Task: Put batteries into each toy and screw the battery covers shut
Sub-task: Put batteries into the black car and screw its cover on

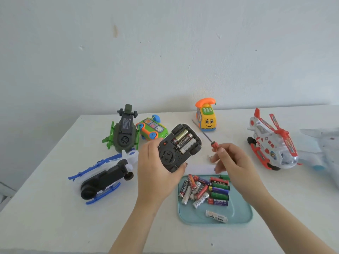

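Note:
My left hand (156, 169) grips a black toy car (178, 148) held upside down above the table. Its battery bay is uncovered and shows three batteries (183, 141) side by side. My right hand (233, 162) pinches the red handle of a screwdriver (211, 140), whose thin shaft points away toward the yellow toy phone car (207, 119). A teal tray (242, 211) below both hands holds several loose batteries (205, 189). A small white piece (210, 157) lies on the table by my right fingers.
On the left lie a green helicopter (124, 132) and a blue and black helicopter (102, 178), both belly up. A green and orange toy car (153, 129) sits behind my left hand. A red and white helicopter (271, 142) stands at right, beside a pale plane (322, 143).

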A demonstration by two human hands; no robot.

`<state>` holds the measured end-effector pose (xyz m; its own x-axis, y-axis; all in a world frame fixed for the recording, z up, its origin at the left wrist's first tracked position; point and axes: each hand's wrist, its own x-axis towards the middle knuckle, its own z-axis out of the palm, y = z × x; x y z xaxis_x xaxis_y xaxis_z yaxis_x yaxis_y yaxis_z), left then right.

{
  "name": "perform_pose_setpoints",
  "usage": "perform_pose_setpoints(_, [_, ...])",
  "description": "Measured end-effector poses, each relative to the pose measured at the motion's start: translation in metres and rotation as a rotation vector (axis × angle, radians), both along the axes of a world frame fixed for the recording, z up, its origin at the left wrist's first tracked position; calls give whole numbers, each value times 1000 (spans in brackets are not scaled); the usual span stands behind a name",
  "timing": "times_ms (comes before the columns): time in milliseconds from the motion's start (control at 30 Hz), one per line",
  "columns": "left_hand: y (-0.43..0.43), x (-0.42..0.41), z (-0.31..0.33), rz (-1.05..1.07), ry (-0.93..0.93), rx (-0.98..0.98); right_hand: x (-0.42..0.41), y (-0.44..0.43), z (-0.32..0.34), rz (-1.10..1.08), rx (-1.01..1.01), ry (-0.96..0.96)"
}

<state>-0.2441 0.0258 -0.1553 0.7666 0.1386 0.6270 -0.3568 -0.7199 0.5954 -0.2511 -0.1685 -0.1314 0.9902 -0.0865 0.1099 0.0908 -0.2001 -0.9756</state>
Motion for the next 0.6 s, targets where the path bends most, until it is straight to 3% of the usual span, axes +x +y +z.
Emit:
perform_pose_setpoints(133, [-10, 19, -2, 30, -52, 13, 14, -20, 1, 11, -188, -64])
perform_pose_setpoints(467, [-20, 46, -15, 94, -20, 35, 36, -38, -3, -39, -375, -186])
perform_pose_setpoints(600, [-20, 51, -17, 143, -52, 111, 44, -41, -6, -24, -562, -336])
